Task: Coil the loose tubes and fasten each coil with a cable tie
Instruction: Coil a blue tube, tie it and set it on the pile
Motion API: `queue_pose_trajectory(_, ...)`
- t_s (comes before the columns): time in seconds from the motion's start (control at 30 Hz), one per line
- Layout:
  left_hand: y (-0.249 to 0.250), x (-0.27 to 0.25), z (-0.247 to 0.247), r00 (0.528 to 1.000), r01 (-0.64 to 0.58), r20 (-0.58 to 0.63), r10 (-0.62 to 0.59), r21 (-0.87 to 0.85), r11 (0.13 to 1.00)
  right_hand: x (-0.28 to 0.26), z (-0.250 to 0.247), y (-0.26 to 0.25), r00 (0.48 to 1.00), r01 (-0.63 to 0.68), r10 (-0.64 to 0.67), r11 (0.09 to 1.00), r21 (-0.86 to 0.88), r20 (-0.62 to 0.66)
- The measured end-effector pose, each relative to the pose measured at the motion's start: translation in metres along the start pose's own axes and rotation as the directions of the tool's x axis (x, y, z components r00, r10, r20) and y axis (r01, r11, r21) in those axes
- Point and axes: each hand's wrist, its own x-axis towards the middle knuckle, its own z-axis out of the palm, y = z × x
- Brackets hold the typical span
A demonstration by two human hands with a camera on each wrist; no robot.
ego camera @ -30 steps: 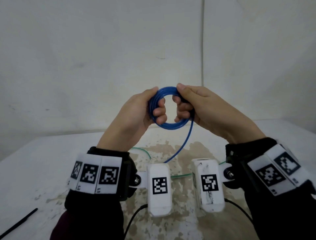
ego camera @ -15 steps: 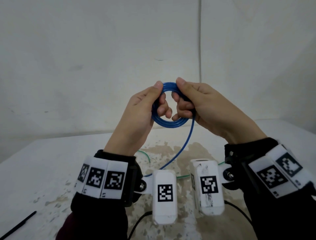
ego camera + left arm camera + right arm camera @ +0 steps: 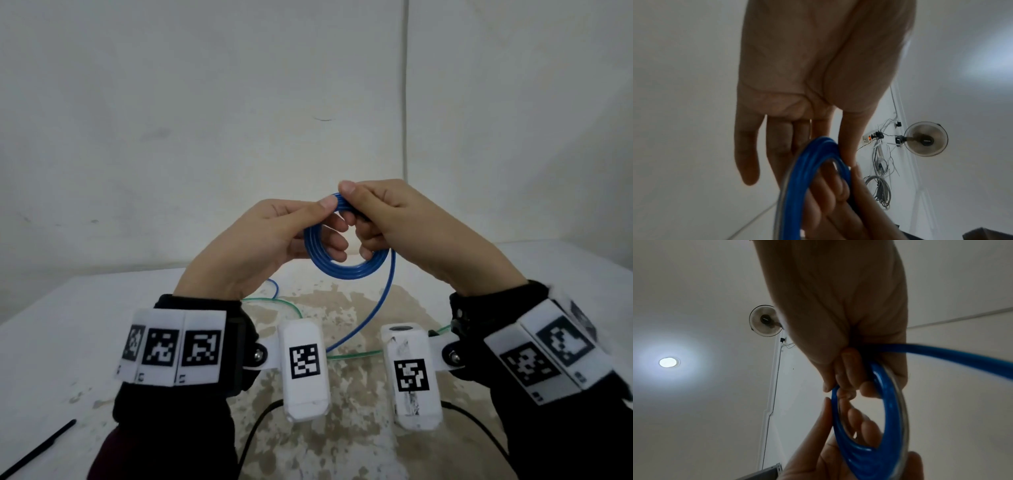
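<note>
A blue tube coil (image 3: 346,270) of several turns is held upright above the table between both hands. My left hand (image 3: 274,236) pinches its top left, thumb on the outside and fingers through the ring. My right hand (image 3: 394,222) grips the top right, thumb beside the left thumb. From the right hand a loose blue tail (image 3: 373,308) hangs down to the table. The left wrist view shows the coil (image 3: 797,178) against my left fingers (image 3: 777,146). The right wrist view shows the coil (image 3: 890,426) and the tail (image 3: 962,355). A black cable tie (image 3: 37,448) lies at the lower left.
A thin green tube (image 3: 284,303) lies loose on the stained white table (image 3: 68,308) under my hands. Black cables (image 3: 253,431) run off the wrist cameras near the front edge. White walls close the table at the back and right.
My left thumb has slid up round the coil from its left side to its top, beside the right thumb. The coil has tilted and both hands sit slightly higher.
</note>
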Motion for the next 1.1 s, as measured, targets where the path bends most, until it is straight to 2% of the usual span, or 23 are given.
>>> queue_pose_trajectory(0.17,0.001,-0.003,-0.005,0.997,-0.034,-0.069,0.034,0.0,0.999,0.002,0.0,0.001,0.994,0.027,-0.025,1.0,0.016,-0.111)
queue_pose_trajectory(0.3,0.001,-0.003,-0.004,0.991,-0.047,-0.122,0.051,0.034,0.998,0.003,0.0,0.002,0.989,0.042,-0.042,0.999,-0.006,-0.14)
queue_pose_trajectory(0.43,0.001,-0.003,-0.003,0.987,-0.06,-0.15,0.062,0.017,0.998,0.004,-0.001,0.004,0.991,0.035,-0.03,0.998,0.042,-0.133)
queue_pose_trajectory(0.73,0.004,-0.005,-0.002,0.99,-0.093,-0.108,0.088,-0.037,0.995,0.003,-0.006,0.003,0.997,0.02,-0.005,0.984,0.174,-0.082)
queue_pose_trajectory(0.8,0.002,-0.004,-0.001,0.995,-0.053,-0.09,0.052,-0.005,0.999,0.002,-0.008,0.003,0.997,0.007,0.003,0.991,0.132,-0.078)
queue_pose_trajectory(0.87,0.002,-0.002,0.003,0.998,0.002,-0.059,0.0,0.032,0.999,0.002,-0.008,0.005,0.998,0.001,0.0,1.0,0.016,-0.068)
queue_pose_trajectory(0.97,0.002,0.003,0.011,0.999,0.053,0.003,-0.053,-0.008,0.999,0.002,-0.001,0.006,0.998,-0.002,-0.004,0.995,-0.1,-0.065)
queue_pose_trajectory(1.03,0.001,0.005,0.015,0.999,0.032,-0.014,-0.032,-0.028,0.999,0.003,0.003,0.005,0.998,-0.028,0.025,0.999,-0.037,-0.063)
queue_pose_trajectory(1.1,0.0,0.006,0.016,0.996,-0.017,-0.083,0.013,-0.058,0.998,0.004,0.006,0.004,0.998,-0.026,0.031,0.996,0.088,-0.05)
